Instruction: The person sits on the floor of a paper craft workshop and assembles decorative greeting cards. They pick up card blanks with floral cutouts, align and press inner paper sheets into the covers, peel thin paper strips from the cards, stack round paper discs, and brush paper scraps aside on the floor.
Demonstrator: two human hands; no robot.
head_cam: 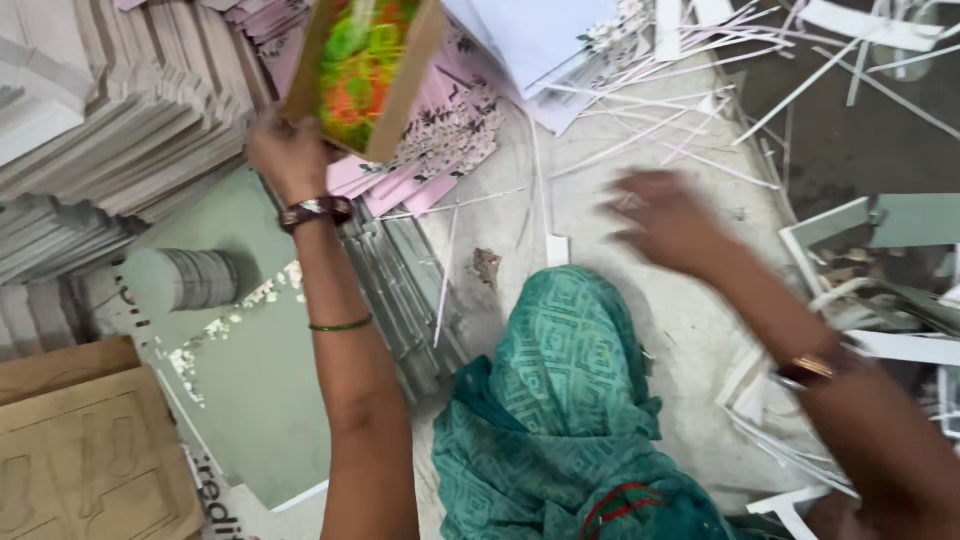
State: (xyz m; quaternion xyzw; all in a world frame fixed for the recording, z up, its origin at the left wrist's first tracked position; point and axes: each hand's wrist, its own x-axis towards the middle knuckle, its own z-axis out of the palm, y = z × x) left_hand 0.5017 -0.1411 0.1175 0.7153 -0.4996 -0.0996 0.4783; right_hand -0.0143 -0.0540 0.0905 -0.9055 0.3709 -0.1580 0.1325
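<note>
Top centre, the left hand (pixel 288 150) grips a cardboard box (pixel 362 72) of green-orange bands; the right hand (pixel 665 220), blurred, spreads wide above paper strips (pixel 690 75).

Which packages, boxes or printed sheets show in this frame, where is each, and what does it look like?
Cardboard box: top centre, held up by the left hand; brown, open, filled with green and orange bands.
Printed cards: behind the box, a fanned pile; pink and white with dark floral pattern.
Printed sheet: bottom left; white edge with dark lettering.
Brown boards: lower left corner; flat, with cut-out outlines.
Right hand: blurred, holds nothing visible.
</note>
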